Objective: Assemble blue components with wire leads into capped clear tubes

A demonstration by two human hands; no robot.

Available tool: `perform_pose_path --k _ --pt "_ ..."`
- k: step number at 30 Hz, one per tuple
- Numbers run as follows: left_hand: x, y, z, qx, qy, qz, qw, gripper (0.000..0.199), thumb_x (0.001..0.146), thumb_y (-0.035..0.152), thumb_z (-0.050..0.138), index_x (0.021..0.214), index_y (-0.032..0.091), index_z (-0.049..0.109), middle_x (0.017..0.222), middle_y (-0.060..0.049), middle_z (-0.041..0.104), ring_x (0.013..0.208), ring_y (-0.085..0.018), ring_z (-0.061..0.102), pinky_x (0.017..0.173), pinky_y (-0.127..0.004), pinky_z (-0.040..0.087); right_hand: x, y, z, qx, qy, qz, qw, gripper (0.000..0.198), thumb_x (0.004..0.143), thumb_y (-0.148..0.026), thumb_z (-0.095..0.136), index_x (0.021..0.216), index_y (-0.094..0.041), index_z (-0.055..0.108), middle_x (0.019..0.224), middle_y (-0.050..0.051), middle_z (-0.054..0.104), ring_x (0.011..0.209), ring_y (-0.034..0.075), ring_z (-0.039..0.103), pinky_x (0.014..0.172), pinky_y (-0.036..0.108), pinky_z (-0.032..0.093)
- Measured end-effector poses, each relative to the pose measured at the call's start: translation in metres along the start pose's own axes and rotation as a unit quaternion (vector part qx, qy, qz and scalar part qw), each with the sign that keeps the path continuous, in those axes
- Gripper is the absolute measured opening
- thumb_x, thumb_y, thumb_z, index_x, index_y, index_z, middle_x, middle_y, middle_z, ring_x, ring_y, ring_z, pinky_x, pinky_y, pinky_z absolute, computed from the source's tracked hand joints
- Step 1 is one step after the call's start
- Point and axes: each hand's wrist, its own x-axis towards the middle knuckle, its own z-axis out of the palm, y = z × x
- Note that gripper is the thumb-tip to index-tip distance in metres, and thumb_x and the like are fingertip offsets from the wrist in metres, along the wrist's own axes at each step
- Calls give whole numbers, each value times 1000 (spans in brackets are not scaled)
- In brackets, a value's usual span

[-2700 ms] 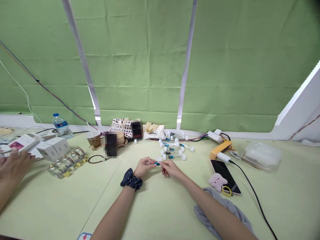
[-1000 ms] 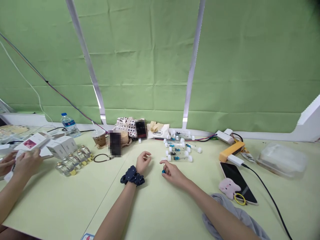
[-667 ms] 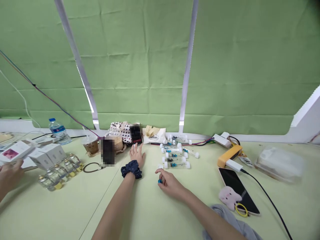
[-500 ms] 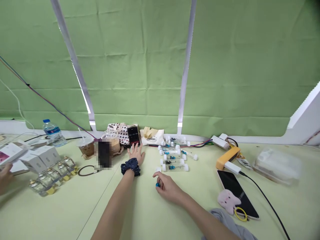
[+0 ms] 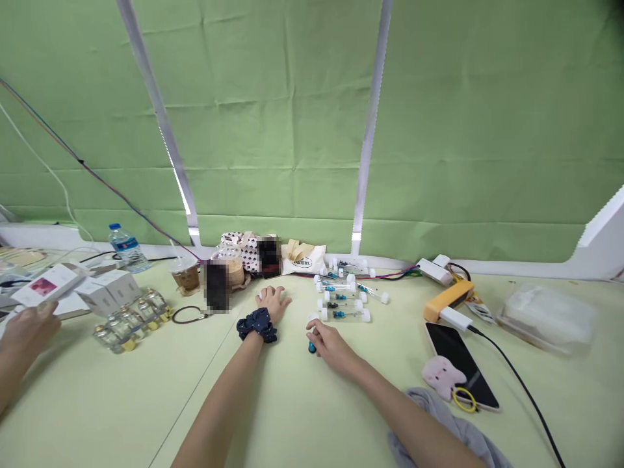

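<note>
The right hand [image 5: 331, 346] keeps a pinching grip on a blue piece [image 5: 312, 348].
The piece is near-upright at the table [image 5: 292, 416]; whether it touches is unclear. The left hand [image 5: 273, 304] is loose, fingers spread, its underside hidden. Beyond lie several capped tubes [image 5: 353, 316], some with blue parts [image 5: 338, 314] inside; these look finished, while the held piece, outside them, looks left to do.

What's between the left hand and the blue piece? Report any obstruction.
Only bare tabletop shows between the left hand and the blue piece. At the piece itself, the curled fingers of the right hand may crowd that approach.
</note>
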Motion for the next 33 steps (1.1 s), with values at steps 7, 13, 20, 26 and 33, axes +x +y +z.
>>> perform_pose_path --k 7,13,20,26,33 --pt "-38 0 -22 -80 -21 35 996 37 70 49 61 96 23 55 101 -8 54 101 -27 43 81 -38 33 2 4 1 64 132 -34 989 21 91 -37 35 97 -19 45 73 0 53 56 11 52 56 25 46" --pt "-64 23 -37 -276 -2 86 957 28 76 47 54 80 20 50 80 -3 55 78 -18 51 71 -30 39 -1 -4 -3 71 271 -170 945 21 92 -28 36 107 -21 48 103 9 53 88 16 56 73 30 52" --pt "-82 57 -41 -376 -28 80 923 28 73 46 57 74 19 49 69 0 52 68 -16 49 63 -27 38 -2 -8 -2 -29 236 -259 936 25 90 -20 39 114 -22 47 100 8 56 95 18 55 83 34 48" --pt "-84 54 -44 -451 -26 61 890 19 69 34 61 73 18 51 69 0 53 67 -16 49 61 -28 39 -4 -22 1 -64 191 -251 947 26 92 -24 35 114 -23 49 103 9 57 98 20 53 86 37 45" --pt "-86 56 -46 -468 -31 89 879 14 67 27 62 72 18 52 71 -1 54 69 -18 49 64 -30 40 -6 -23 5 -121 191 -240 944 33 91 -24 37 122 -26 50 105 10 49 96 20 50 78 35 47"
